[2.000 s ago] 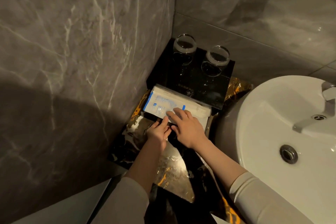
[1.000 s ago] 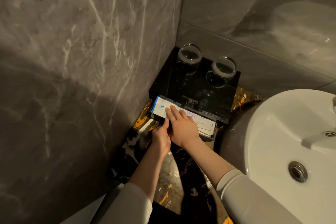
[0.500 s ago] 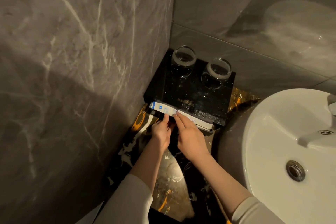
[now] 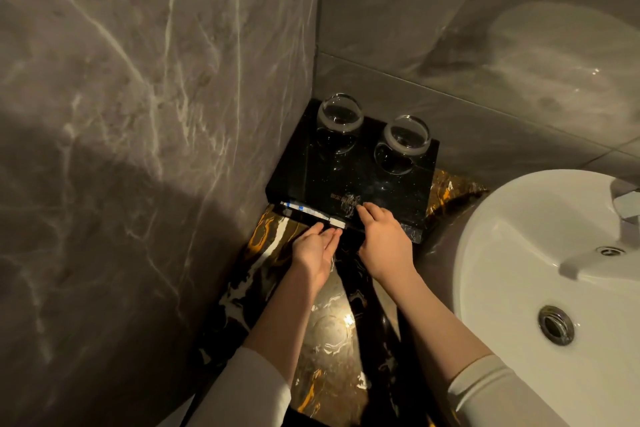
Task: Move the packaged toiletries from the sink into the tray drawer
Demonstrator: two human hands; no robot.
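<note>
Both hands, left point(image 4: 313, 251) and right point(image 4: 382, 239), are lying flat and unclenched against the glossy black drawer's point(image 4: 311, 217) front edge, a white packet point(image 4: 308, 210) sliver showing.

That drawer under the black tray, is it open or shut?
Nearly shut: only a thin strip of the white-and-blue packets shows in the drawer below the tray top. Both open hands, left and right, rest at its front.
</note>
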